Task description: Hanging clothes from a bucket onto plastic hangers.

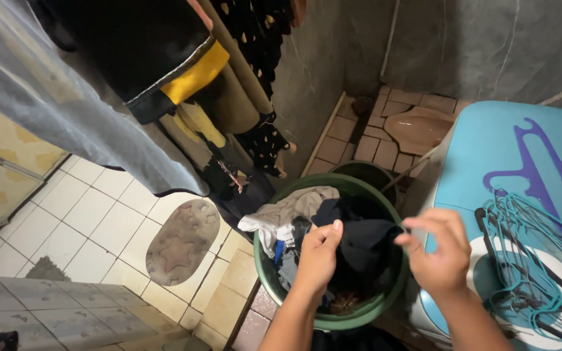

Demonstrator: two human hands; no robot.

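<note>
Directly over the green bucket point(265, 270), both hands pinched on one dark garment point(362, 240). Left hand point(318, 255) closed on the cloth's near-left edge, thumb and forefinger nipped at the fold, knuckles toward the camera. Right hand point(442, 252) closed likewise, fingertips pinching the right edge at about the same height. Between the two grips, cloth stretched roughly left to right across the bucket's mouth, rest of it sagging down into the pile. Neither hand clearly nearer: garment held between them, left grip over the bucket's middle, right grip above its right rim. Underneath and to the left, a white garment point(281, 214) draped over the rim, more clothes below. Just right of the bucket, a blue washer lid point(482, 149) with a heap of teal hangers point(528, 260) and a purple hanger point(533, 166). Clothes point(164, 71) hanging at upper left.
</note>
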